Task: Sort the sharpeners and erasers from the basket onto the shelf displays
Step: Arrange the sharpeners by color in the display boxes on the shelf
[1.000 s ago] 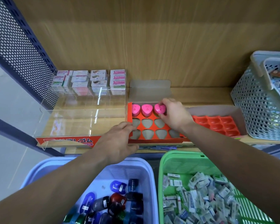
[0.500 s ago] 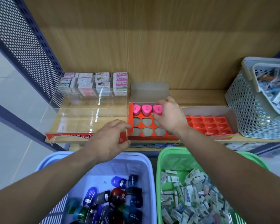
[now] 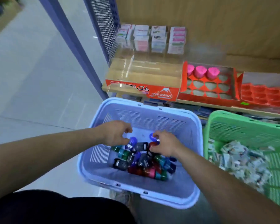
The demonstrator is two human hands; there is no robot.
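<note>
Pinching blue sharpeners [image 3: 132, 141] domed-end up, left hand [image 3: 116, 135] and right hand [image 3: 166, 145] are inside the lilac basket [image 3: 152, 119].

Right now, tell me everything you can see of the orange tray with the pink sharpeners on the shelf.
The orange tray looks like cardboard: an open box with raised side walls and an insert of heart-shaped cut-outs in rows. Three pink sharpeners stand in the back row; the other slots in view are empty. It sits at the front of the wooden shelf, between the clear eraser display and a second orange tray.
</note>
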